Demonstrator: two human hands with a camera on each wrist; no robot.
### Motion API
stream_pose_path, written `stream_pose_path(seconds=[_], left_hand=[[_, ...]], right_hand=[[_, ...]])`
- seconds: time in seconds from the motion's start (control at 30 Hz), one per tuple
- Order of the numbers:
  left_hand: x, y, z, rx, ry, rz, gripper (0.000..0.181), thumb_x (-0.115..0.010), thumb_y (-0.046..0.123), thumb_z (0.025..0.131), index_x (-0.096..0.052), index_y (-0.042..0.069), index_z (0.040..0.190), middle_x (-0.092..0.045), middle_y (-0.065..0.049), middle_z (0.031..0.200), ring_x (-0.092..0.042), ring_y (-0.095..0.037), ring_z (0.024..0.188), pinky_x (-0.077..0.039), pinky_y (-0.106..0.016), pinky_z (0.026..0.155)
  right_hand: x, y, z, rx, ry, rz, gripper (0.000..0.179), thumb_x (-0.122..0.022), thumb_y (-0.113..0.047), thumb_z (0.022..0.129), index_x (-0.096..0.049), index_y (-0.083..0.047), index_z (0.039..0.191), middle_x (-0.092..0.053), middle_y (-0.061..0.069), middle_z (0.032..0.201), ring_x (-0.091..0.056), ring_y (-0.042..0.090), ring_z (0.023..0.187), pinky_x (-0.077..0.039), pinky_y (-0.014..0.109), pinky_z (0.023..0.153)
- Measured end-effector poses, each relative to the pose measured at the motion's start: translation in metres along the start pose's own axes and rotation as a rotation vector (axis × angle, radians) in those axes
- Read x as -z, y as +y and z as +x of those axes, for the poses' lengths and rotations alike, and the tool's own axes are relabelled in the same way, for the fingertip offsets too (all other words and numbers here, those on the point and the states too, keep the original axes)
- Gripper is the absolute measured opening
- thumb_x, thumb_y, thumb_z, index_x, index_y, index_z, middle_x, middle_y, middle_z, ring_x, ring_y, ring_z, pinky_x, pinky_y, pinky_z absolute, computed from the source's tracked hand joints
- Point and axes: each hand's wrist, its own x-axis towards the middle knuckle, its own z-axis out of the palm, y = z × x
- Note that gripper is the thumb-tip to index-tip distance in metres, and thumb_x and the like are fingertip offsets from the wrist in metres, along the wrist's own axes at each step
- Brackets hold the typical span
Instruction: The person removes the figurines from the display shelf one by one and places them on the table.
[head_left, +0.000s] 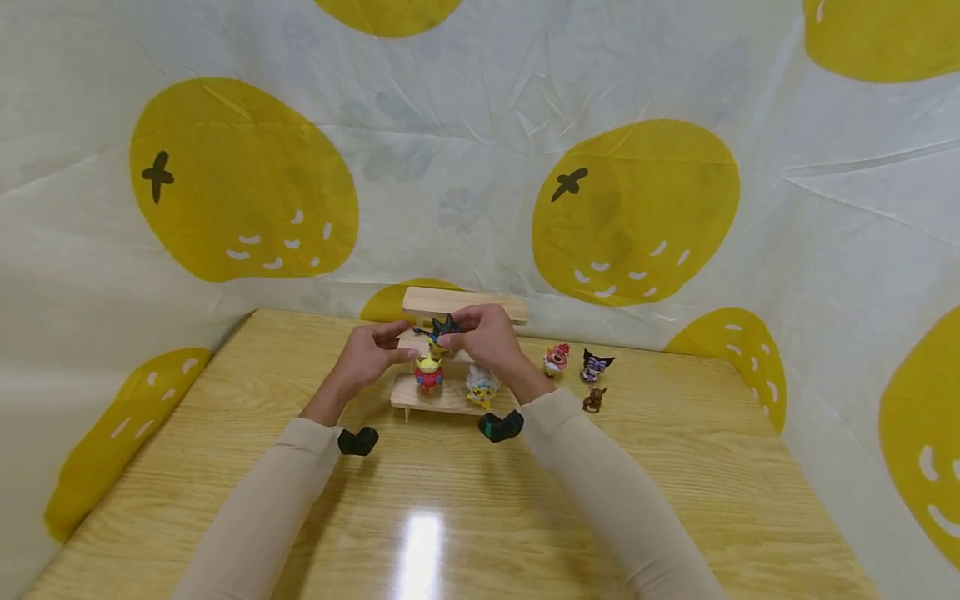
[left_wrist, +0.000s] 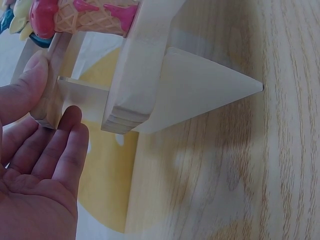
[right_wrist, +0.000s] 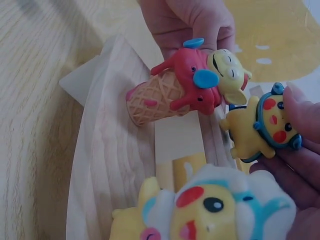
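A tiered wooden display shelf (head_left: 465,300) stands at the back of the table. My left hand (head_left: 365,357) grips the left end of its middle board (left_wrist: 55,80), thumb on one face and fingers round the other. My right hand (head_left: 489,335) pinches a small yellow figurine in a dark blue hood (right_wrist: 262,122) by its head, at that middle board; whether its base touches the wood I cannot tell. On the lowest board (head_left: 450,402) a red-and-yellow waffle-cone figurine (right_wrist: 165,95) stands to the left. To its right is a yellow figurine in a white fluffy hood (right_wrist: 210,212).
Right of the shelf, on the table (head_left: 675,483), stand a red-and-white figurine (head_left: 557,358), a black-and-purple one (head_left: 595,367) and a small brown one (head_left: 593,400). A white cloth (head_left: 450,208) with yellow fruit prints hangs close behind the shelf.
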Motion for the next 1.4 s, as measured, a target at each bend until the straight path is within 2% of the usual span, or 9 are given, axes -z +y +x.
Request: stream_pose_path(seconds=[0.13,0.23,0.53,0.77,1.07,1.4], left_hand=[[0.0,0.001,0.001,-0.001,0.003,0.003,0.065,-0.075,0.018,0.098,-0.048,0.006,0.156,-0.046,-0.013,0.163,-0.045,-0.037,0.15,-0.045,-0.05,0.119],[-0.001,0.001,0.002,-0.003,0.006,0.007,0.064,-0.075,0.018,0.098,-0.049,0.007,0.156,-0.046,-0.013,0.163,-0.045,-0.037,0.15,-0.044,-0.05,0.12],[-0.001,0.0,0.001,0.005,0.004,0.011,0.065,-0.074,0.017,0.099,-0.046,0.006,0.157,-0.043,-0.014,0.165,-0.042,-0.038,0.152,-0.043,-0.05,0.121],[-0.001,-0.002,-0.001,0.006,0.007,0.018,0.065,-0.073,0.017,0.099,-0.046,0.007,0.157,-0.043,-0.014,0.165,-0.042,-0.037,0.152,-0.043,-0.05,0.121],[-0.002,-0.002,-0.002,-0.013,0.005,0.007,0.064,-0.073,0.017,0.099,-0.047,0.007,0.157,-0.043,-0.015,0.165,-0.041,-0.039,0.153,-0.043,-0.05,0.121],[-0.003,-0.001,-0.003,-0.014,0.01,0.027,0.064,-0.074,0.018,0.099,-0.048,0.007,0.156,-0.044,-0.015,0.164,-0.043,-0.039,0.151,-0.044,-0.049,0.12]], right_hand=[[0.001,-0.002,-0.001,0.003,0.033,-0.015,0.032,-0.084,-0.012,0.089,-0.076,-0.003,0.118,-0.078,0.016,0.109,-0.074,0.024,0.095,-0.061,0.033,0.081],[0.003,-0.004,-0.003,0.006,0.044,-0.014,0.031,-0.084,-0.011,0.089,-0.076,-0.003,0.118,-0.078,0.016,0.11,-0.074,0.024,0.096,-0.06,0.031,0.08],[0.01,-0.009,-0.008,0.004,0.048,-0.019,0.034,-0.084,-0.009,0.088,-0.076,-0.001,0.121,-0.078,0.018,0.114,-0.076,0.027,0.1,-0.064,0.035,0.085],[0.017,-0.01,-0.015,0.002,0.03,-0.006,0.035,-0.082,-0.009,0.09,-0.074,0.0,0.123,-0.077,0.018,0.116,-0.075,0.03,0.106,-0.064,0.044,0.094],[0.032,-0.007,-0.019,0.011,0.027,-0.004,0.034,-0.083,-0.008,0.089,-0.075,0.0,0.121,-0.078,0.019,0.114,-0.076,0.03,0.105,-0.064,0.039,0.091],[0.045,-0.005,-0.024,-0.022,0.041,-0.003,0.039,-0.083,-0.005,0.088,-0.072,0.003,0.125,-0.076,0.023,0.117,-0.075,0.033,0.109,-0.063,0.04,0.094]])
